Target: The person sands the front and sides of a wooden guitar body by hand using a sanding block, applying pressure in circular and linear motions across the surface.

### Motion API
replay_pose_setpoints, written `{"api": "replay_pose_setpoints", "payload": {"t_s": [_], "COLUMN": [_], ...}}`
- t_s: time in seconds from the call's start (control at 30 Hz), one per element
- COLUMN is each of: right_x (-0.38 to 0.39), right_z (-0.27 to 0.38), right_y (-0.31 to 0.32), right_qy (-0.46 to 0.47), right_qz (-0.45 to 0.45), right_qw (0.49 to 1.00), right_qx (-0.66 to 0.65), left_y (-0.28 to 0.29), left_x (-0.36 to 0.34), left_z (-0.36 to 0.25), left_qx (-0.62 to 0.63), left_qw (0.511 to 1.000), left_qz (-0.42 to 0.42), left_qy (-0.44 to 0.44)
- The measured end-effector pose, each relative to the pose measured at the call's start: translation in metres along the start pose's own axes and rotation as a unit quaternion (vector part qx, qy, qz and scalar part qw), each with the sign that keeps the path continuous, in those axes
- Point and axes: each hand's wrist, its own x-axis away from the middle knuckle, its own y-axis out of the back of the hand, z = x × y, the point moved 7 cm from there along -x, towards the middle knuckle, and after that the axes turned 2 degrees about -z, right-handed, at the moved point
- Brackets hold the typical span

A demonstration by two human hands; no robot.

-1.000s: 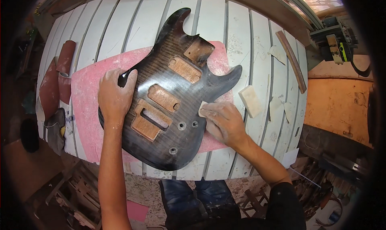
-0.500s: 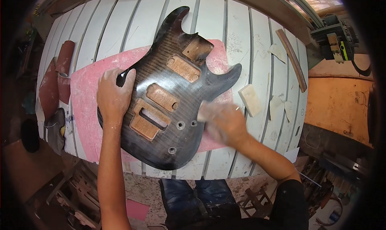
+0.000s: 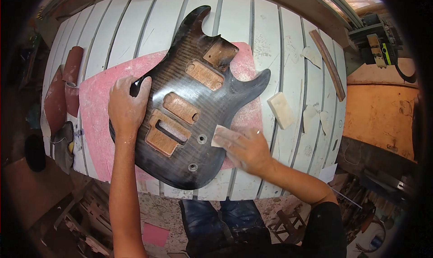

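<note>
A dark, glossy electric guitar body (image 3: 178,82) with bare-wood cavities lies flat on a pink dusty mat (image 3: 97,104). My left hand (image 3: 128,102), whitened with dust, clasps its left edge, thumb on top; the other fingertips are hidden. Under the fingers of my right hand (image 3: 243,147) is a small whitish piece of sandpaper (image 3: 217,137), pressed against the guitar's lower right face near the edge. That hand is dusty too and wears a ring. Two round holes show beside the sandpaper.
A cream sanding block (image 3: 280,110) sits right of the guitar. Torn pale scraps (image 3: 310,118) and a curved wooden strip (image 3: 328,66) lie farther right. Rolled reddish sandpaper (image 3: 72,66) and a grey cloth (image 3: 63,145) lie at the left of the white slatted table (image 3: 266,28).
My right hand has slid the sandpaper a little left and down over the guitar face, covering one hole. My left hand stays on the edge.
</note>
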Motion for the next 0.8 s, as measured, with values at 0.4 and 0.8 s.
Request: {"api": "replay_pose_setpoints", "payload": {"t_s": [0.4,0.8], "right_x": [-0.015,-0.003], "right_z": [-0.017,0.013], "right_y": [0.012,0.004], "right_qy": [-0.064,-0.099], "right_qz": [-0.023,-0.039], "right_qw": [0.997,0.994], "right_qx": [0.032,0.035], "left_y": [0.005,0.002], "left_x": [0.001,0.001], "left_z": [0.001,-0.003], "left_qx": [0.003,0.0], "left_qw": [1.0,1.0], "left_qz": [-0.003,-0.014], "left_qy": [0.006,-0.013]}}
